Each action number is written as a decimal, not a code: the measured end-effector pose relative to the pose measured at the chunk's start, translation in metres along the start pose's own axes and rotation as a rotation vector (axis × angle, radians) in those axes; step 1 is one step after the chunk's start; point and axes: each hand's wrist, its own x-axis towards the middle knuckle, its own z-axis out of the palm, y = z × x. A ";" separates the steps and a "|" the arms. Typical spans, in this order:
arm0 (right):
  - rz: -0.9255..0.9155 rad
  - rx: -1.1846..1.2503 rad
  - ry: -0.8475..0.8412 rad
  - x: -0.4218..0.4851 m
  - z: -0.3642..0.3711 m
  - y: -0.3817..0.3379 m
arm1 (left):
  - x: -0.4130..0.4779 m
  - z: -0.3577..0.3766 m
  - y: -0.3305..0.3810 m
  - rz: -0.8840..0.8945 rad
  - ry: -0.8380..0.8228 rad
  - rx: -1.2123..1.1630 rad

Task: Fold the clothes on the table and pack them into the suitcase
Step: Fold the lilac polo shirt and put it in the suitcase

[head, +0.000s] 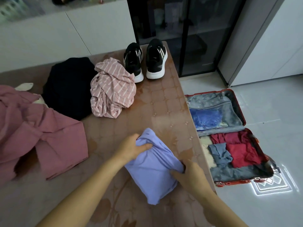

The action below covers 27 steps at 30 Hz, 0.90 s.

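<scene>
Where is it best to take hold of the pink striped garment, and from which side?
Pinch the pink striped garment at its raised crumpled folds, from above and from the near right: the shoes crowd its far side, the black garment its left.

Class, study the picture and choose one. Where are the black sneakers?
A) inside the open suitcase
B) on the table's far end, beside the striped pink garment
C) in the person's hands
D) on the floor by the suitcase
B: the black sneakers stand on the table at its far end, right beside the striped pink garment; the suitcase on the floor shows no shoes.
</scene>
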 end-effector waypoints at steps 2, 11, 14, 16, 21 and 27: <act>-0.043 0.016 0.104 0.005 -0.007 -0.001 | -0.020 0.004 -0.007 -0.045 0.107 -0.019; 0.015 0.022 0.128 -0.025 0.006 -0.013 | -0.060 0.024 -0.007 -0.151 0.260 -0.142; -0.008 0.199 0.190 -0.024 0.019 -0.022 | -0.068 0.038 0.000 -0.062 0.294 -0.187; -0.032 0.305 0.276 -0.024 0.014 -0.020 | -0.070 0.044 0.009 -0.065 0.315 -0.252; -0.025 0.413 0.427 -0.029 -0.022 0.018 | -0.073 0.070 0.054 -0.018 0.285 -0.312; 0.061 0.531 0.537 -0.024 -0.086 0.090 | -0.063 0.136 0.125 0.074 0.223 -0.327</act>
